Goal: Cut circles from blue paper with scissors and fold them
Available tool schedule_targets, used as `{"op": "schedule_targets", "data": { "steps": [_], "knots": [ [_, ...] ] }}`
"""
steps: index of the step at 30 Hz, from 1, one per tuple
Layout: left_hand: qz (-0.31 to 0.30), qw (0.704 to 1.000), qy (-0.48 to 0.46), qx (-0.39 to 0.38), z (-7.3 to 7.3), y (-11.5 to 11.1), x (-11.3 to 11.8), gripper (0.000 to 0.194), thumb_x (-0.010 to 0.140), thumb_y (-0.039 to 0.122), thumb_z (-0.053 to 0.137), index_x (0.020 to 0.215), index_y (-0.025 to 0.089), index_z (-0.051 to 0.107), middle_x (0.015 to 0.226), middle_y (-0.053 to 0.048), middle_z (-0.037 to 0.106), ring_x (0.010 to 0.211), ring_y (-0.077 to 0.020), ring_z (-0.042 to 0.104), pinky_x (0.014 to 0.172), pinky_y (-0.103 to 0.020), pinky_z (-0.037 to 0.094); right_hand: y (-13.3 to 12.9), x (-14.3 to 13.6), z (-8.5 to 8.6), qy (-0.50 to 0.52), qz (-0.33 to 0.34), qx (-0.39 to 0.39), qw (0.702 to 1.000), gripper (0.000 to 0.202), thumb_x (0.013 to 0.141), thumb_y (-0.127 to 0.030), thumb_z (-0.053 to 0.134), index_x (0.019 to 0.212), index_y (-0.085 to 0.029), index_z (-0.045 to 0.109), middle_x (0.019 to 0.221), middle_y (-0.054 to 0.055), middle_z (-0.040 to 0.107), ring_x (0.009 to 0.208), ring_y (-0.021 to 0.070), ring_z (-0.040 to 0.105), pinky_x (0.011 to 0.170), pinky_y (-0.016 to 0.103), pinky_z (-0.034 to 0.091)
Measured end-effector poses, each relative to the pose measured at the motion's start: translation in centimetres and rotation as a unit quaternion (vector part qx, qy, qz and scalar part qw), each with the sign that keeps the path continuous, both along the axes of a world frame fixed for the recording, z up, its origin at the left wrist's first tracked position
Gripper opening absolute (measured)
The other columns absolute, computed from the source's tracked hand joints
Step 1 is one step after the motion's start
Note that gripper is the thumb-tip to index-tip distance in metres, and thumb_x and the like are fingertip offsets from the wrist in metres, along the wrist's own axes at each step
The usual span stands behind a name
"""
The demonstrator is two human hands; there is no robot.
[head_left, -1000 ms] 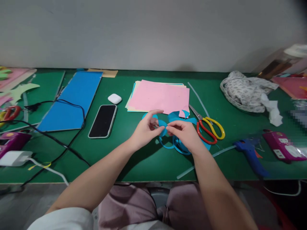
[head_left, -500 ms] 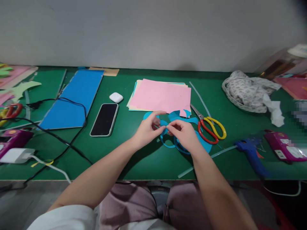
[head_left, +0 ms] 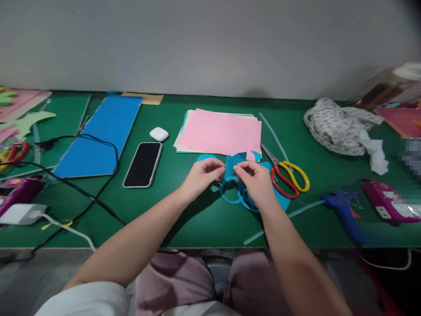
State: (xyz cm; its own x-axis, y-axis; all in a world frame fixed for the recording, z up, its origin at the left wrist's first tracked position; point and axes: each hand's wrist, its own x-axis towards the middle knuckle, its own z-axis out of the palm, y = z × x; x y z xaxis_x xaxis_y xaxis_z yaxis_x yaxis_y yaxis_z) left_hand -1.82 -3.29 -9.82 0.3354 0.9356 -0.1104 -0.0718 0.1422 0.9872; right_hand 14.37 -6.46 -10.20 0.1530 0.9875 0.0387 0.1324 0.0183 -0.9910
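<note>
Both hands are over blue paper pieces at the middle of the green table. My left hand [head_left: 204, 176] has its thumb and fingers pinched near the edge of a blue paper piece [head_left: 232, 164]; what lies between the fingertips is too small to make out. My right hand [head_left: 254, 179] pinches at that same blue piece from the right. Just below the fingertips lies a thin blue paper ring [head_left: 230, 202]. More blue paper [head_left: 282, 201] is partly under my right hand. Scissors [head_left: 289, 179] with red and yellow handles lie to its right, blades pointing up and left.
Behind the hands is a pink-topped paper stack [head_left: 222, 131]. Leftward are a phone [head_left: 143, 165], a white case [head_left: 159, 134], a blue board [head_left: 105, 136] and black cables. A blue glue gun [head_left: 345, 215] and a patterned cloth [head_left: 338, 126] are at the right.
My hands have drawn slightly apart from their fingertip contact. The blue piece between them now shows more, as does the ring below.
</note>
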Motion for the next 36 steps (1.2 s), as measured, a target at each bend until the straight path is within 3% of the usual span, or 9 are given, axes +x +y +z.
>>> {"op": "schedule_targets", "data": {
  "steps": [13,24,28,33,36],
  "knots": [
    [0.017,1.000,0.009,-0.019,-0.01,0.17,0.10,0.016,0.065,0.024,0.070,0.072,0.014,0.059,0.069,0.003,0.057,0.061,-0.0068,0.054,0.058,-0.021,0.048,-0.45,-0.59,0.61,-0.126,0.001,0.051,0.991,0.016,0.082,-0.030,0.061,0.069,-0.020,0.061,0.073,0.002,0.066,0.069,0.0167,0.060,0.064,0.029,0.048],
    [0.026,0.998,0.001,-0.058,0.37,0.06,-0.08,0.015,0.062,0.020,0.069,0.063,0.015,0.055,0.062,0.005,0.055,0.057,-0.0064,0.053,0.057,-0.020,0.047,-0.57,-0.72,0.36,-0.145,0.006,0.057,0.988,0.017,0.081,-0.031,0.061,0.069,-0.020,0.061,0.070,0.001,0.065,0.066,0.0160,0.059,0.062,0.028,0.046],
    [0.030,0.995,-0.004,-0.091,0.20,0.26,-0.35,0.013,0.063,0.021,0.068,0.062,0.015,0.056,0.063,0.002,0.059,0.059,-0.0079,0.057,0.057,-0.021,0.047,-0.43,-0.54,0.32,-0.100,0.011,0.023,0.995,0.018,0.079,-0.034,0.062,0.068,-0.020,0.061,0.065,0.001,0.063,0.062,0.0151,0.058,0.061,0.028,0.047],
    [0.050,0.991,-0.010,-0.120,0.15,0.73,-0.69,0.012,0.067,0.025,0.065,0.070,0.015,0.058,0.067,-0.001,0.064,0.062,-0.0099,0.061,0.055,-0.021,0.046,-0.11,-0.54,0.26,0.080,0.004,-0.062,0.995,0.022,0.070,-0.040,0.069,0.066,-0.020,0.060,0.057,-0.003,0.056,0.052,0.0116,0.054,0.050,0.025,0.048],
    [0.042,0.992,-0.010,-0.117,0.28,0.69,-0.67,0.012,0.068,0.025,0.064,0.075,0.015,0.061,0.068,-0.001,0.064,0.062,-0.0099,0.061,0.056,-0.021,0.046,0.02,-0.69,0.28,0.123,-0.004,-0.095,0.988,0.024,0.065,-0.040,0.072,0.066,-0.019,0.060,0.057,-0.003,0.057,0.051,0.0105,0.055,0.048,0.023,0.049]
  ]
}}
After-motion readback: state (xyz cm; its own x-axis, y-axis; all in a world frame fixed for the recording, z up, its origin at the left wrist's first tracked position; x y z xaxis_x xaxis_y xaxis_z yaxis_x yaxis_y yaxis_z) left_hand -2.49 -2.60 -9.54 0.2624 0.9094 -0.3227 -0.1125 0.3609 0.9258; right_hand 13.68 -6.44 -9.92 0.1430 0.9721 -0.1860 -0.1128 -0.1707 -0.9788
